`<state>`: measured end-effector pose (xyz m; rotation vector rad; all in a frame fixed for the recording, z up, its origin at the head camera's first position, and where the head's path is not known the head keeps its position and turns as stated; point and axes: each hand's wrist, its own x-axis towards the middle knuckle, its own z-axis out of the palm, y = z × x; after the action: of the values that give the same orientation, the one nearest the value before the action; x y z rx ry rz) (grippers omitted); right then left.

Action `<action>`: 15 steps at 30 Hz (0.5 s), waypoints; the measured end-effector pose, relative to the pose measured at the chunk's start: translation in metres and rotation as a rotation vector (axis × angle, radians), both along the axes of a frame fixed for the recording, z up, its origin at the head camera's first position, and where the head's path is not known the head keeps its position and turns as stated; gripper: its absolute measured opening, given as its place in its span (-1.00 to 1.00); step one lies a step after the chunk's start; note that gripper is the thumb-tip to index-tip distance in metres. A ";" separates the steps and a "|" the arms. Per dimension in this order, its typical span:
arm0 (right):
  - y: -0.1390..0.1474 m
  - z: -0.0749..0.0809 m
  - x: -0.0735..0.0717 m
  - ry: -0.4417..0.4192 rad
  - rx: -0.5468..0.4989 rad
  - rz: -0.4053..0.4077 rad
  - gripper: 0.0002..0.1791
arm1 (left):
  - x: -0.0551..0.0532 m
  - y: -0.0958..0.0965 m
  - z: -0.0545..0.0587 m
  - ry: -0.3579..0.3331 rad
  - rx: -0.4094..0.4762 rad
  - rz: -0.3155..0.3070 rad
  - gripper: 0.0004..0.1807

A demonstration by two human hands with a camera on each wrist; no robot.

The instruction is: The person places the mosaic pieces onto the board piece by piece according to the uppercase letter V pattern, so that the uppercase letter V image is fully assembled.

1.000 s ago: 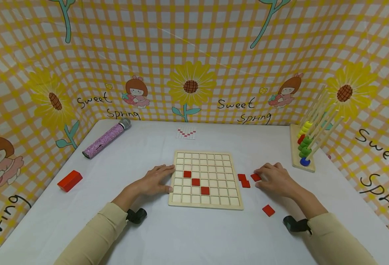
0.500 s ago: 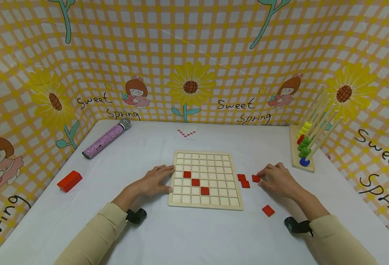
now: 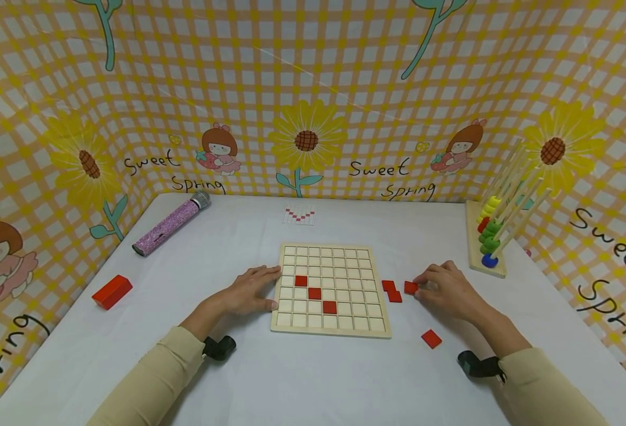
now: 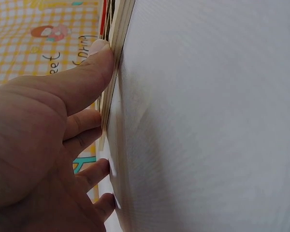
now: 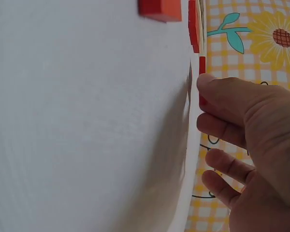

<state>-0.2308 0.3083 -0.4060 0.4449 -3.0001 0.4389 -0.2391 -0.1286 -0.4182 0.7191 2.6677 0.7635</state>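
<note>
A wooden grid board (image 3: 339, 335) lies at the middle of the table with several red square tiles set diagonally in its cells. My left hand (image 3: 246, 291) rests along its left edge; thumb and fingertips touch the rim, as the left wrist view also shows. To the right of the board, my right hand (image 3: 443, 289) pinches a red tile (image 3: 410, 287) between thumb and forefinger. That tile (image 5: 202, 65) is seen edge-on in the right wrist view, low over the cloth, partly hidden by the thumb. Two loose red tiles (image 3: 394, 296) lie between it and the board.
Another red tile (image 3: 431, 339) lies nearer the front. A small pattern card (image 3: 299, 215) is behind the board. At the left are a glittery microphone (image 3: 169, 226) and a red block (image 3: 112, 291). A bead abacus (image 3: 489, 236) stands at the right back, before the patterned cloth.
The tile at my right fingertips has turned to sit squarer and shifted slightly towards the front. My right fingers have drawn together on its right side. The left hand stays put.
</note>
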 end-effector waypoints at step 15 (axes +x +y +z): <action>-0.043 0.006 0.014 0.088 -0.034 0.111 -0.78 | 0.001 0.000 0.000 0.003 0.001 0.001 -0.19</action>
<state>-0.2169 0.2651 -0.3998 0.6132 -2.8886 0.4643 -0.2384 -0.1289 -0.4180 0.7196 2.6708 0.7652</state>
